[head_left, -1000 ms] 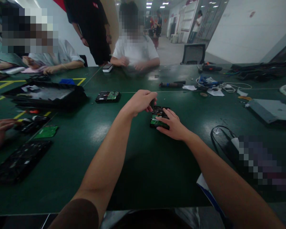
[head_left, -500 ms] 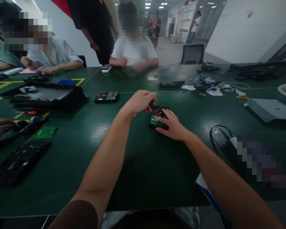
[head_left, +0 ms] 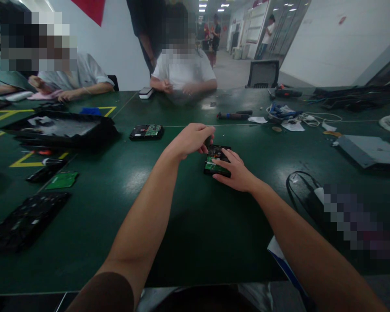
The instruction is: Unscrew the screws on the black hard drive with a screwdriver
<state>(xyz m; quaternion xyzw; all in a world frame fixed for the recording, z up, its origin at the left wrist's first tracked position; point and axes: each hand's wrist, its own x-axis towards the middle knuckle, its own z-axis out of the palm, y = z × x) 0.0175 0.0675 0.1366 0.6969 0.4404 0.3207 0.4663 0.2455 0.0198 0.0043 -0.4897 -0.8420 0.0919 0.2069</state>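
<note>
A black hard drive point(head_left: 214, 159) with a green circuit board lies board-up on the dark green table point(head_left: 188, 216), a little past its middle. My left hand point(head_left: 191, 139) hovers over the drive's far end, fingers curled round a small dark tool point(head_left: 208, 141) that stands on the drive. My right hand point(head_left: 235, 170) rests on the drive's near right side, fingers pressed flat against it and holding it down.
A second hard drive point(head_left: 146, 131) lies further left. A black tray point(head_left: 60, 128), a loose green board point(head_left: 63, 180) and a black panel point(head_left: 26, 220) sit at the left. Cables point(head_left: 299, 117), a screwdriver point(head_left: 232, 115) and a grey plate point(head_left: 367, 150) are at the right. People sit across the table.
A co-worker's hand at the left edge has drawn back out of view. The standing person behind has shifted right. My own hands and the drive have hardly moved.
</note>
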